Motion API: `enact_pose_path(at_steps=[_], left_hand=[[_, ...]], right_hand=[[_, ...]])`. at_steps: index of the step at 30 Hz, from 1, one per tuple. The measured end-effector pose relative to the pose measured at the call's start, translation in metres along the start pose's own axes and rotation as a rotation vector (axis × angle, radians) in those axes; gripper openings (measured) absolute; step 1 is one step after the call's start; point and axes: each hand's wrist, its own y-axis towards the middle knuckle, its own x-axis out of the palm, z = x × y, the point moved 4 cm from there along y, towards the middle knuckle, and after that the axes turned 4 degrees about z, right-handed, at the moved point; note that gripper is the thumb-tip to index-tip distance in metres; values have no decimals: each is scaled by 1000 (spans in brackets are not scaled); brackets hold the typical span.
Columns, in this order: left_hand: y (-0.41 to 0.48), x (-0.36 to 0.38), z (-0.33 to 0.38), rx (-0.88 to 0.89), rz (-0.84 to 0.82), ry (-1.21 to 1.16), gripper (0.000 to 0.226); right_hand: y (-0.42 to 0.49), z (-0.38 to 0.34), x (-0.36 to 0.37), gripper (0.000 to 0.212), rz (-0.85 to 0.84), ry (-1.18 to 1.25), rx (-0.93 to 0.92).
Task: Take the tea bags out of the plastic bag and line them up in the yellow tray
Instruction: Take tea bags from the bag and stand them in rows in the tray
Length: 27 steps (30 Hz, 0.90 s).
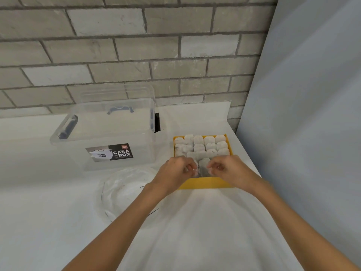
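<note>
Two hands meet over the near end of the yellow tray (pixel 205 184), the left hand (pixel 175 170) and the right hand (pixel 228 169) each pinching a side edge of one tea bag (pixel 204 164) (fingers curled, tips blurred). Rows of tea bags (pixel 201 146) fill the tray behind it. The plastic bag (pixel 125 190) lies flattened on the white table (pixel 48 202) just left, in front of a clear storage box (pixel 109 132).

clear storage box (pixel 117 133), CASA BOX label (pixel 110 152) | its lid (pixel 117 94), seemingly, propped behind | grey brick wall (pixel 136 45) | white counter (pixel 39 192)
</note>
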Motion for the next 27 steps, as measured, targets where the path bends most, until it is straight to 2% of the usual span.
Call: enact_pose_path(at_steps=[3, 8, 14, 27], left_hand=[[-11, 9, -2, 41, -22, 82, 9], [-17, 21, -9, 70, 66, 202, 15], [-5, 24, -13, 2, 170, 246, 17], [59, 8, -40, -143, 126, 321, 20]], right_hand=[[-16, 10, 4, 11, -68, -153, -42], [-18, 28, 11, 25, -2, -339, -81], [-3, 28, 13, 27, 56, -346, -94], [73, 30, 15, 26, 42, -336, -11]])
